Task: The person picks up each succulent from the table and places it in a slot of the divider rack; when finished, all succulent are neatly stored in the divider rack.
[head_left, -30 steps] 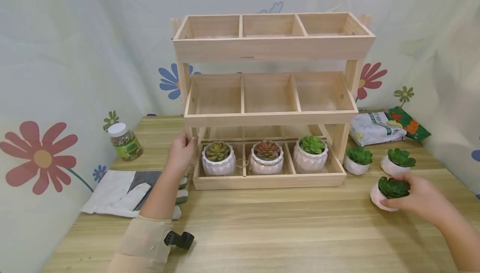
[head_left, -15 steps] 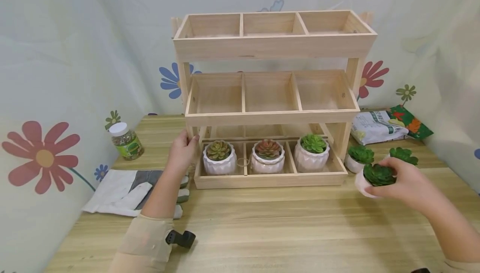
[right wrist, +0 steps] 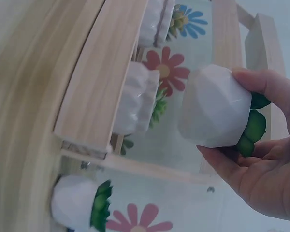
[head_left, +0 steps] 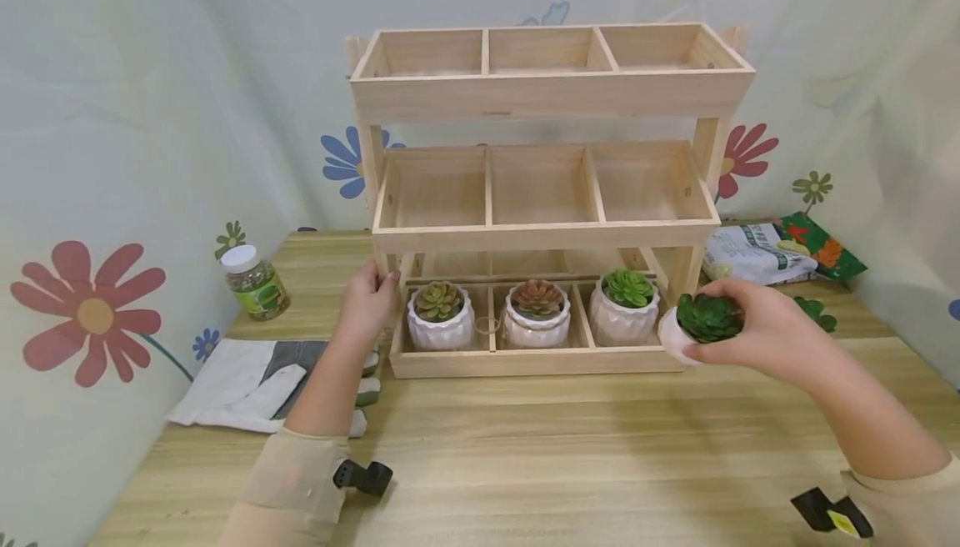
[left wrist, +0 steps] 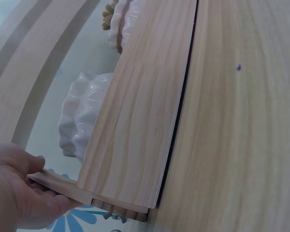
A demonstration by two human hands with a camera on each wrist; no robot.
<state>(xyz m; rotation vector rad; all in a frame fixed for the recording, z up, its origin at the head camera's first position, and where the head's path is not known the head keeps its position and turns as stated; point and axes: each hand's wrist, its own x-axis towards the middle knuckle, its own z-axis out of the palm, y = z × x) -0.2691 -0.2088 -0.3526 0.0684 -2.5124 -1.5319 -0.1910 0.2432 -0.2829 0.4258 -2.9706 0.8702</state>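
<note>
My right hand [head_left: 772, 334] grips a small potted succulent [head_left: 707, 318] with dark green leaves, off the table at the rack's lower right. Thumb and fingers hold its faceted white pot [right wrist: 213, 107] near the rim in the right wrist view. At the left, my left hand [head_left: 365, 305] holds the side frame of the three-tier wooden rack [head_left: 540, 238], thumb over the side piece [left wrist: 63, 186] in the left wrist view. In the bottom tier, ribbed white pots hold an olive succulent [head_left: 438, 303], a reddish succulent [head_left: 537, 300] and a bright green succulent [head_left: 628, 289].
Another green succulent [head_left: 816, 313] is partly hidden behind my right hand; a white-potted succulent [right wrist: 77, 203] stands beside the rack. Work gloves [head_left: 232, 384] and a white-lidded jar [head_left: 257, 284] lie left. Printed bags [head_left: 765, 253] lie at the back right.
My right hand has carried the potted succulent up and left from the right side of the table toward the rack. The left hand stays on the rack's side.
</note>
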